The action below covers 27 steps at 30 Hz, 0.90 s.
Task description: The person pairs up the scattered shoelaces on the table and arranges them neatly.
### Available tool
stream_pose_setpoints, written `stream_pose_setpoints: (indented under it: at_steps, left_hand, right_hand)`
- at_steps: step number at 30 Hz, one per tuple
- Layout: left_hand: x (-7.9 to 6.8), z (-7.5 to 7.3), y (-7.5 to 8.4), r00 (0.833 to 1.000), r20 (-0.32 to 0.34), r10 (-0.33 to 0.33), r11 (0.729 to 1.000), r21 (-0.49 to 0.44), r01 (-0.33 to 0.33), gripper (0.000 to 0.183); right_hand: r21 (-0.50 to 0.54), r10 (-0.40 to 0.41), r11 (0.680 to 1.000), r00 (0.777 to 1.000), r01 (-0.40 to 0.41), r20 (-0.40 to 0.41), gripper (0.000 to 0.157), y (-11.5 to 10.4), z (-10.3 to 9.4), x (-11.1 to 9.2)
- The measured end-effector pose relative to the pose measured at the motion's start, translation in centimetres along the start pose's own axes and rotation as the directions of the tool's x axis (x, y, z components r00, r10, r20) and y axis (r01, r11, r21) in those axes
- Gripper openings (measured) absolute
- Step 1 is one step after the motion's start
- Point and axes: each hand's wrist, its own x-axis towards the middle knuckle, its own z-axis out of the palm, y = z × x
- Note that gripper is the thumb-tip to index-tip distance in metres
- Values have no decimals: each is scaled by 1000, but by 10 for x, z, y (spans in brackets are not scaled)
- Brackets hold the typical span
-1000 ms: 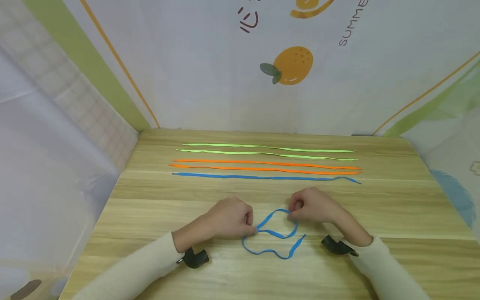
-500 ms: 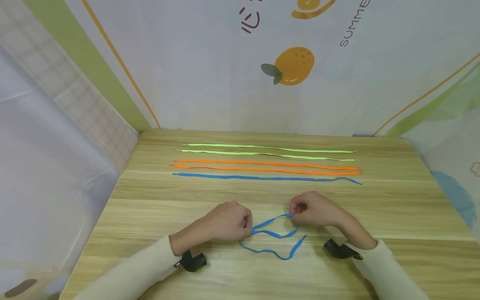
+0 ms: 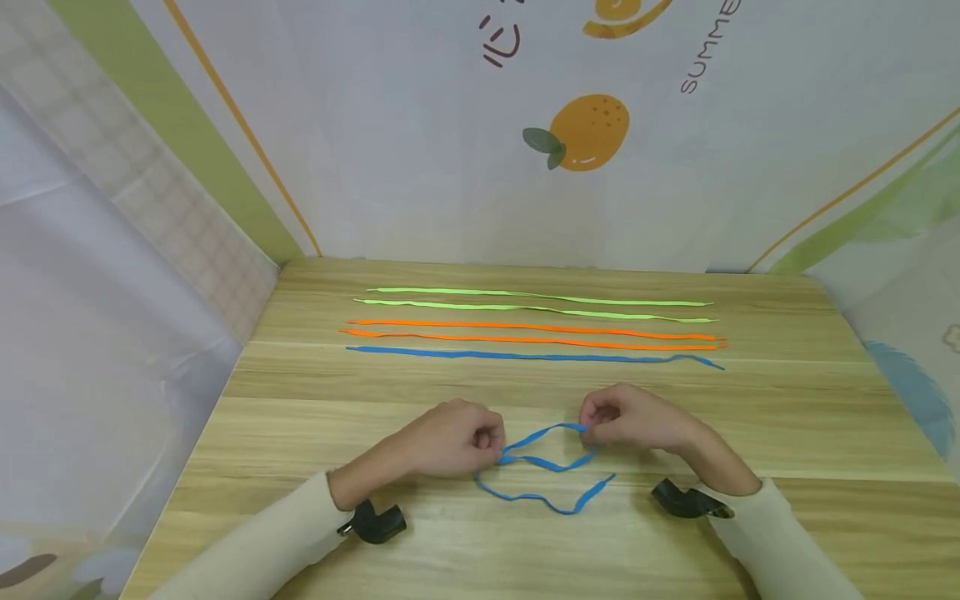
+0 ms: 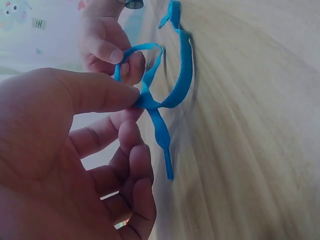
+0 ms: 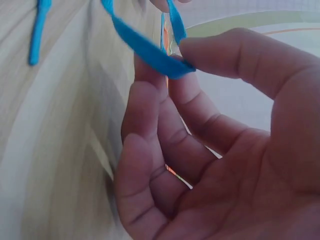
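A flat blue shoelace is held in a loop between both hands, low over the wooden table. My left hand pinches it between thumb and forefinger where two strands cross; in the left wrist view a short tipped end of the blue shoelace hangs below the pinch. With thumb and forefinger, my right hand pinches the far side of the loop; the right wrist view shows the blue shoelace bending round at those fingertips. The other end trails on the table in a wavy line toward the right, its tip near the right wrist.
Behind the hands, a second blue shoelace, two orange shoelaces and two light green shoelaces lie stretched in parallel rows on the wooden table. A printed white curtain hangs along the table's back edge.
Both hands have shifted slightly: the left a little to the left, the right a touch nearer and to the right. The loop between them looks narrower and more stretched.
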Motion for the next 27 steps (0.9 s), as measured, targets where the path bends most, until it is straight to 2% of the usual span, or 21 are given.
stream_pose_setpoints:
  at_steps: [8,15,21,27]
  left_hand:
    - [-4,-5,-2,1000,-7,-19,1000,-16,19,19]
    - [-8,-8,-5,998,0,-70,995,-74,70,15]
    - [-13,-12,-12,997,-12,-81,992,-96,80,13]
    - [-19,-18,-20,994,-23,-103,988,-119,100,4]
  right_hand:
    - [15,-4,1000,1000,4,-2,13,7,-2,-3]
    - [27,24,999,1000,-24,0,13,10,-6,-8]
    - [14,65,998,998,-65,-27,12,12,-13,-15]
    - [8,70,998,996,-70,-48,13,20,-21,-22]
